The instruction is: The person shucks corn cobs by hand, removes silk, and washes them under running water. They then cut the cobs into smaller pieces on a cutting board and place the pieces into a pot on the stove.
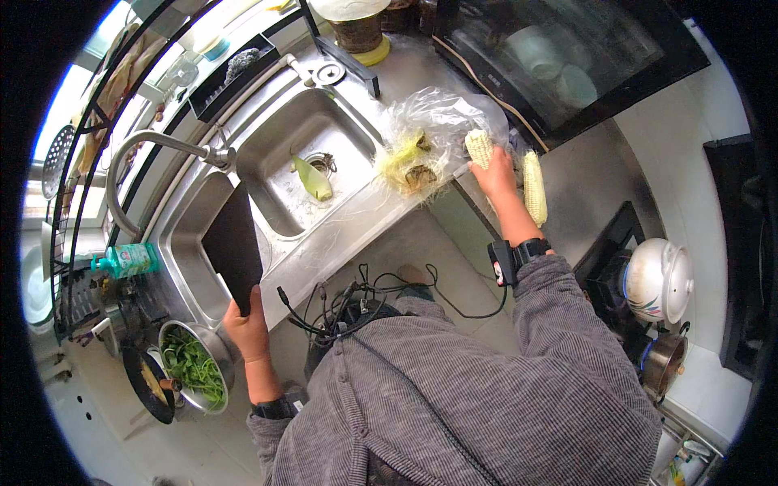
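My right hand (493, 173) grips a husked corn cob (478, 146) above the counter's front edge. Just to the right lies a second pale corn cob (535, 188). On the left, my left hand (246, 328) clasps the lower end of a dark flat board (234, 240), tilted over the left sink basin (188, 237). A loose heap of corn silk (404, 164) rests between the sink and my right hand, beside a clear plastic bag (447, 112). One green corn husk (312, 178) sits near the drain of the right sink basin (273, 140).
An arched faucet (152, 138) and a green soap bottle (130, 260) stand by the sink. Leafy greens fill a metal bowl (223, 370) at lower left. Rightward are a black oven (565, 61) and a white lidded pot (656, 279) on the stove. Cables (340, 316) hang at my waist.
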`<action>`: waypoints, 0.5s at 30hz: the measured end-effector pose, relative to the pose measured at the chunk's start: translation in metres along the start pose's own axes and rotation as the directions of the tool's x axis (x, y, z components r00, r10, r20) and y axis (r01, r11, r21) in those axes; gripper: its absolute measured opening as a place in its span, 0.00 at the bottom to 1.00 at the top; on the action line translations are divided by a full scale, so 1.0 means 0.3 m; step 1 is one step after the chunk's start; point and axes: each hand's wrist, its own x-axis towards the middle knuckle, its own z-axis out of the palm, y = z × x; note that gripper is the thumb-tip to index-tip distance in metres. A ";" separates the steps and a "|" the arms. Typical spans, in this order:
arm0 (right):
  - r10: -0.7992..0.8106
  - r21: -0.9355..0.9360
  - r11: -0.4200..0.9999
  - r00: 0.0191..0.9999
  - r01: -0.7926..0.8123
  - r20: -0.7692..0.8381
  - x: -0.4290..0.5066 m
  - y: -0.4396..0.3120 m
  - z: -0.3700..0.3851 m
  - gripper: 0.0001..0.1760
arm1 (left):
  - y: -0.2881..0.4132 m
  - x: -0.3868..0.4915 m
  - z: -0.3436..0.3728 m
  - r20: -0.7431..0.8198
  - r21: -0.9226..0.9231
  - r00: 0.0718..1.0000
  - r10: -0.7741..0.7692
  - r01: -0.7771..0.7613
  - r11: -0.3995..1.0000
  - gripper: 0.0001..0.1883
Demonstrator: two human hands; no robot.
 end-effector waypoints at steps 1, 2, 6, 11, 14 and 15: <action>-0.052 0.028 0.998 0.999 0.052 -0.015 0.009 0.008 0.013 0.36 | 0.006 -0.004 0.002 0.010 0.025 1.000 -0.004 0.004 1.000 0.09; -0.097 0.050 0.994 0.995 0.098 -0.033 0.014 0.015 0.021 0.38 | 0.012 -0.007 0.005 0.021 0.051 1.000 -0.011 0.010 0.999 0.10; -0.078 0.107 0.991 0.997 0.076 0.015 -0.010 0.032 0.003 0.40 | 0.026 -0.018 0.009 0.037 0.102 0.999 -0.013 0.010 0.995 0.10; -0.174 0.148 0.965 0.953 0.215 -0.248 -0.093 0.121 -0.086 0.38 | 0.017 -0.028 0.006 0.016 0.076 1.000 -0.021 0.020 0.997 0.11; -0.070 -0.092 0.995 0.911 0.036 -0.405 -0.171 0.192 -0.154 0.39 | -0.003 -0.035 0.007 -0.007 0.070 0.999 -0.044 0.044 0.997 0.11; -0.008 -0.133 0.990 0.917 -0.049 -0.398 -0.196 0.200 -0.171 0.40 | -0.010 -0.036 0.010 -0.022 0.047 0.998 -0.055 0.056 0.997 0.11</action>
